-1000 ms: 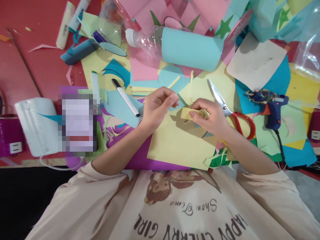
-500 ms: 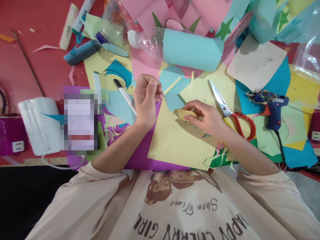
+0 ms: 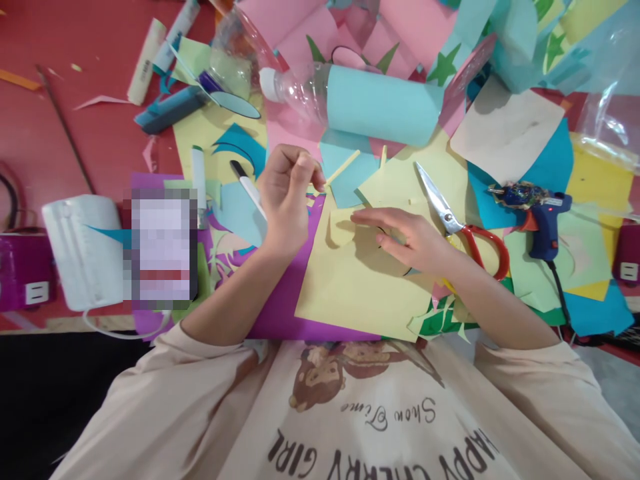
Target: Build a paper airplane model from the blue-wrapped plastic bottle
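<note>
At the far left of your table, a white case (image 3: 83, 253) lies beside a phone (image 3: 160, 240) whose screen is blurred out. A white marker with a green cap (image 3: 199, 177) lies just beyond the phone, and to its right a black-and-white pen (image 3: 249, 187) runs partly behind your left hand (image 3: 286, 193). That hand is raised with its fingers curled in and the thumb against them; you cannot tell whether anything is pinched there. Right of it, a small yellow piece of paper (image 3: 341, 228) is on the near yellow sheet (image 3: 350, 293), beside your right fingertips; contact is unclear. A thin yellow strip (image 3: 343, 168) lies farther off, and beyond it a bottle wrapped in light blue paper (image 3: 383, 103) lies on its side. Your right hand (image 3: 407, 237) is low over the sheet, thumb and fingers parted, gripping nothing visible. Red-handled scissors (image 3: 449, 219) lie just right, blades pointing far, and a blue glue gun (image 3: 546, 230) lies farther right.
</note>
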